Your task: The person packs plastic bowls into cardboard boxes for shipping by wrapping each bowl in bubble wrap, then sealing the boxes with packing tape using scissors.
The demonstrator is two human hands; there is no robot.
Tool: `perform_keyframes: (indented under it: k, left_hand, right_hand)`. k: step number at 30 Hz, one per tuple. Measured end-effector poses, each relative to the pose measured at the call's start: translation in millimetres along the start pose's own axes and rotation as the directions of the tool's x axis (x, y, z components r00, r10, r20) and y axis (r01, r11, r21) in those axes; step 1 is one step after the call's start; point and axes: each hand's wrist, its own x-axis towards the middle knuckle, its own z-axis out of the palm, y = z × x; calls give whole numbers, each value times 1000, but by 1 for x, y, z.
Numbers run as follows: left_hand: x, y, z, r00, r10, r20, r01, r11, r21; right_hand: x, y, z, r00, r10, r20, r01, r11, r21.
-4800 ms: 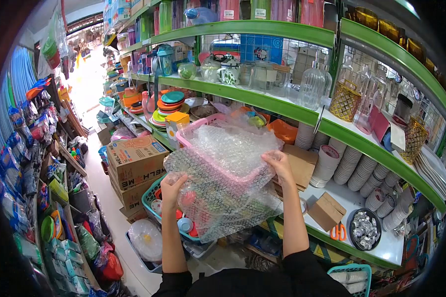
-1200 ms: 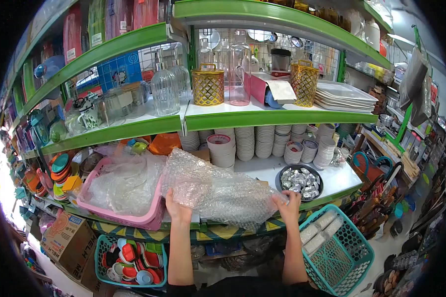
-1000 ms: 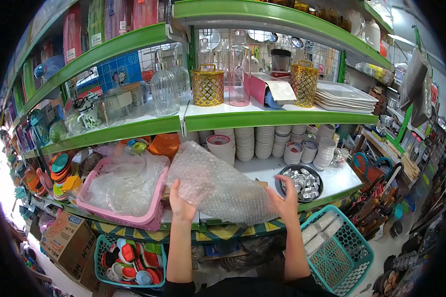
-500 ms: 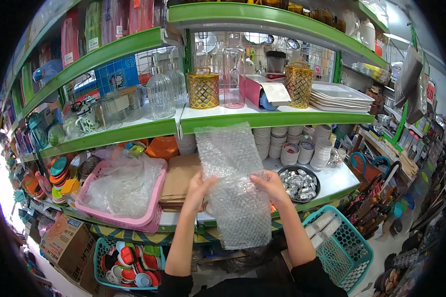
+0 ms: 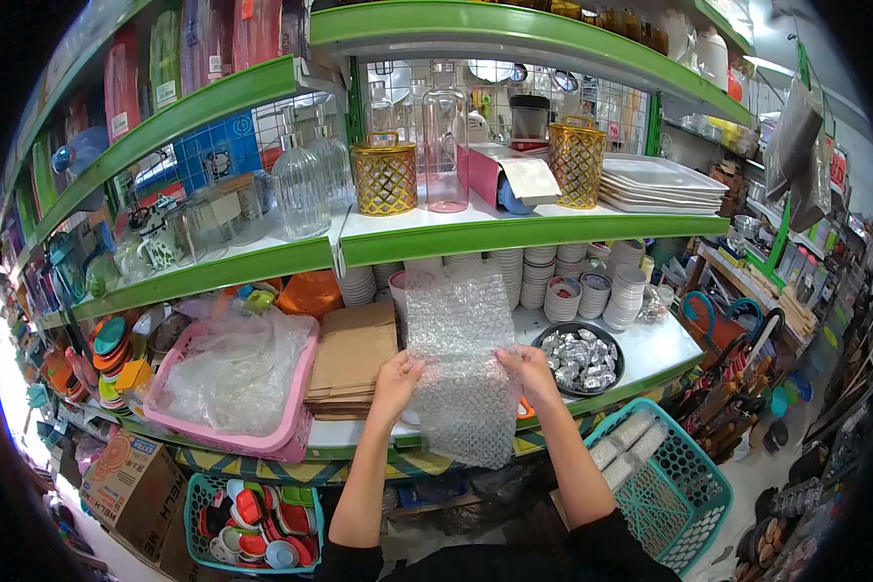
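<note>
A clear sheet of bubble wrap [image 5: 464, 388] hangs upright in front of me, its upper part before the lower shelf and its bottom end past the shelf edge. My left hand [image 5: 396, 380] pinches its left edge at mid height. On the opposite edge, my right hand [image 5: 529, 371] grips it between thumb and fingers. Brown cardboard sheets [image 5: 354, 354] are stacked left of my left hand. Just beyond my right hand sits a round black tray [image 5: 582, 359] of silvery wrapped pieces. An orange-handled item [image 5: 526, 407] shows partly beside the wrap.
A pink basket [image 5: 296, 412] of clear plastic stands at left. Below are a teal basket [image 5: 192, 504] of small dishes and another teal basket [image 5: 718, 504] with bubble-wrap rolls. Gold lattice canisters [image 5: 385, 179], glass bottles and white trays [image 5: 662, 184] stand on the green-edged shelf above.
The bubble wrap's top edge is lower and its bottom end has risen slightly. Both hands still hold its sides. The view has shifted a little.
</note>
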Motion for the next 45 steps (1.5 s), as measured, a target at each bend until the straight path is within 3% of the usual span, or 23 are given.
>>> perform_keyframes:
  k: [2, 4, 5, 7, 11, 13, 16, 18, 20, 25, 26, 28, 30, 31, 33, 36, 37, 39, 40, 43, 45]
  left_hand:
    - [-1, -1, 1, 1000, -29, 7, 29, 999, 12]
    - [-1, -2, 0, 998, -58, 10, 58, 998, 25]
    - [0, -2, -1, 996, -48, 75, 44, 997, 64]
    - [-1, -1, 0, 989, -46, 141, 32, 994, 103]
    - [-11, 16, 8, 986, -62, 157, 47, 995, 92]
    - [-13, 18, 8, 988, -61, 142, 44, 992, 120]
    - [-12, 14, 4, 987, -103, 126, 82, 983, 165]
    - [-10, 3, -1, 985, -99, 139, 55, 955, 293]
    - [-13, 4, -1, 978, -103, 181, 55, 966, 251]
    - [-13, -6, 0, 970, -49, 239, 14, 989, 144]
    - [-11, -5, 0, 979, -113, 171, 71, 969, 236]
    - [-9, -3, 3, 980, -175, 97, 136, 938, 320]
    - [-8, -1, 8, 990, -73, 124, 81, 995, -57]
    - [-7, -1, 9, 989, -77, 126, 84, 995, -58]
    - [-3, -4, 13, 996, -56, 69, 66, 986, -156]
    - [4, -9, 15, 1000, -15, 9, 16, 987, -160]
    - [6, -9, 17, 1000, -17, 9, 18, 987, -161]
    - [9, -8, 21, 998, -65, -19, 59, 975, -216]
    - [11, -9, 24, 998, -67, -19, 62, 974, -218]
    - [18, -14, 30, 991, -101, -86, 78, 967, -244]
    - [25, -17, 31, 996, -51, -71, 43, 993, -113]
  right_hand:
    - [-1, -1, 0, 1000, -16, -16, 15, 998, -63]
    - [-10, -18, 9, 998, -47, 51, 39, 988, 149]
    - [-9, -24, 9, 997, -49, 52, 41, 988, 149]
    - [-9, -32, 7, 996, 75, 40, -83, 961, 264]
    - [8, -21, -8, 1000, 13, 26, -18, 980, 196]
    - [8, -23, -8, 992, -48, -115, 63, 989, 131]
    - [2, -29, 3, 992, -73, -101, 90, 982, 167]
    - [5, -30, 2, 992, -90, -90, 101, 986, 135]
    - [12, -28, -6, 991, -109, -82, 117, 988, 102]
    - [18, -33, -10, 978, -152, -142, 189, 933, 307]
    - [17, -33, -11, 978, -149, -144, 187, 933, 306]
    - [15, -32, -14, 996, -90, 8, 77, 890, 449]
    - [7, -28, -12, 997, -78, 19, 67, 935, 347]
    - [1, -25, -12, 997, -69, 31, 59, 969, 240]
    - [-10, -21, -16, 999, -40, 34, 32, 977, 209]
    - [-20, -22, -21, 987, 78, 142, -28, 946, -324]
    - [-19, -15, -24, 987, 80, 141, -31, 946, -324]
    - [-13, 6, -32, 1000, 4, 5, -4, 997, -71]
    - [-15, 2, -31, 1000, 14, 23, -14, 1000, -3]
    - [-35, -10, -19, 997, 30, 74, -36, 996, 82]
    - [-31, -9, -22, 998, 38, 50, -41, 997, 66]
